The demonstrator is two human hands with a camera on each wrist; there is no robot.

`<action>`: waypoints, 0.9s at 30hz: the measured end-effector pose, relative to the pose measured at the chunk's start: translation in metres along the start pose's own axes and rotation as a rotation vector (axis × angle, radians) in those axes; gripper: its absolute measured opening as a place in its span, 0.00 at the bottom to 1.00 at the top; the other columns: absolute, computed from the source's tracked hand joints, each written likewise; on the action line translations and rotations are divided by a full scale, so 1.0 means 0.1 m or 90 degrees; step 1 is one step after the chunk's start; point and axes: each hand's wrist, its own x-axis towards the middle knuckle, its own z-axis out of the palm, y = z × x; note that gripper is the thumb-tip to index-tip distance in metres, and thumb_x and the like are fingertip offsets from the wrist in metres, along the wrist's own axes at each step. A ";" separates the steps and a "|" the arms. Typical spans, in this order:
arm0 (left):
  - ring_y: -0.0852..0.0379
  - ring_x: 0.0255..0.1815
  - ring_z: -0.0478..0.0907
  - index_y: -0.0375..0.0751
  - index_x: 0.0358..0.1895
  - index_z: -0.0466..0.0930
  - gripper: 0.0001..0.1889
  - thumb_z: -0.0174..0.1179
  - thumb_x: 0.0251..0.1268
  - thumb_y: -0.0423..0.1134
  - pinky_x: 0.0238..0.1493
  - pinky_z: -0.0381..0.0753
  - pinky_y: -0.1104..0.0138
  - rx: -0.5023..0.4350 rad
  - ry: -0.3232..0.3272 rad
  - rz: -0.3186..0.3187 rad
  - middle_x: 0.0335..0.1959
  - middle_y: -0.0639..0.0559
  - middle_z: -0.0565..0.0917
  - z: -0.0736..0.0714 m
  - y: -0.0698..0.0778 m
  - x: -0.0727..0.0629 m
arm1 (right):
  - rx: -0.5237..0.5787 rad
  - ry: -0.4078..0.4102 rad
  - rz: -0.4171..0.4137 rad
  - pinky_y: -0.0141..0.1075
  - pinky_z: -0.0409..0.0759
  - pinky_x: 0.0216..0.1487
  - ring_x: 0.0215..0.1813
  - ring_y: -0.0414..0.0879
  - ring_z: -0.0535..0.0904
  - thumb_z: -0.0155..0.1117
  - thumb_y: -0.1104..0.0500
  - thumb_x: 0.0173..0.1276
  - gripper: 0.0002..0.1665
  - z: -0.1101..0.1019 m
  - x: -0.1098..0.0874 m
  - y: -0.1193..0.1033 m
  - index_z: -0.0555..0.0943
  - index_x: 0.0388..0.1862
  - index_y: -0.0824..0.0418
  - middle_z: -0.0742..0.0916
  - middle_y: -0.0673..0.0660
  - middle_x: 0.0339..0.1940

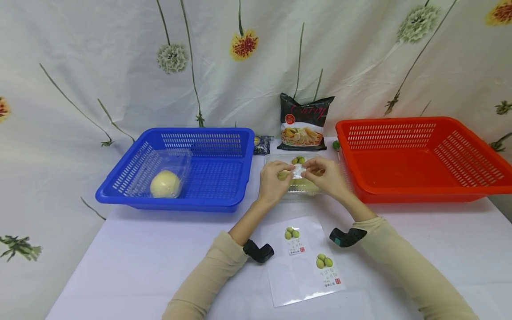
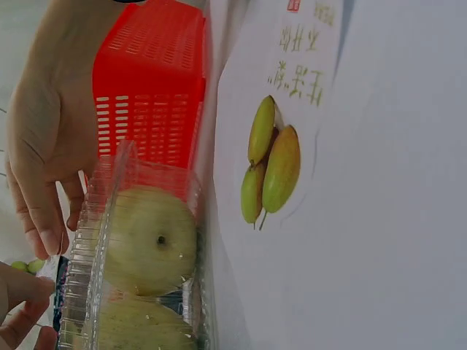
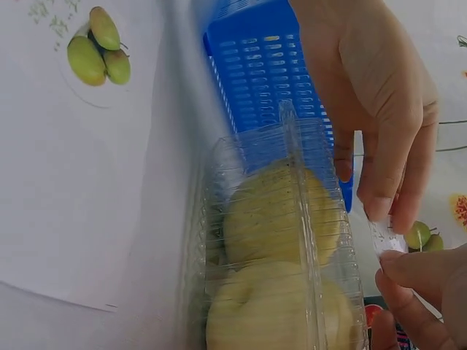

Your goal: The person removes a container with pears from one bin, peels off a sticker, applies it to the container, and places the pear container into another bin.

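Note:
A clear plastic clamshell box [image 1: 294, 195] with pale yellow-green pears [image 2: 149, 240] inside stands between the baskets. Over its lid is a small white sticker label [image 1: 298, 171] with a green fruit picture [image 3: 422, 235]. My left hand [image 1: 274, 181] pinches the label's left edge between thumb and fingers. On the other edge my right hand [image 1: 327, 177] pinches likewise. Whether the label touches the lid I cannot tell. Nearer me lies a white sticker sheet [image 1: 288, 284] bearing fruit-printed labels [image 1: 328, 271].
At left, a blue basket [image 1: 236, 200] holds a clear box with a pale round fruit [image 1: 165, 184]. A red basket [image 1: 420, 191] stands at right. Behind the clamshell are a black noodle packet [image 1: 304, 124], a small dark packet [image 1: 262, 145] and a green-topped item [image 1: 336, 145].

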 end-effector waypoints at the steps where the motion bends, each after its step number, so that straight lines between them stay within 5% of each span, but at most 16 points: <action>1: 0.47 0.40 0.78 0.32 0.34 0.86 0.09 0.66 0.47 0.25 0.48 0.73 0.59 0.007 -0.001 0.000 0.34 0.42 0.85 0.00 0.00 0.00 | -0.002 0.000 0.002 0.47 0.80 0.45 0.37 0.54 0.80 0.66 0.67 0.60 0.12 0.01 0.00 0.01 0.81 0.42 0.72 0.85 0.65 0.34; 27: 0.48 0.38 0.77 0.34 0.33 0.86 0.09 0.66 0.45 0.25 0.46 0.73 0.60 0.032 -0.001 -0.007 0.33 0.45 0.86 0.07 -0.05 -0.04 | -0.057 0.032 -0.048 0.47 0.80 0.42 0.34 0.55 0.78 0.67 0.71 0.57 0.10 0.10 -0.02 0.03 0.81 0.39 0.73 0.85 0.65 0.31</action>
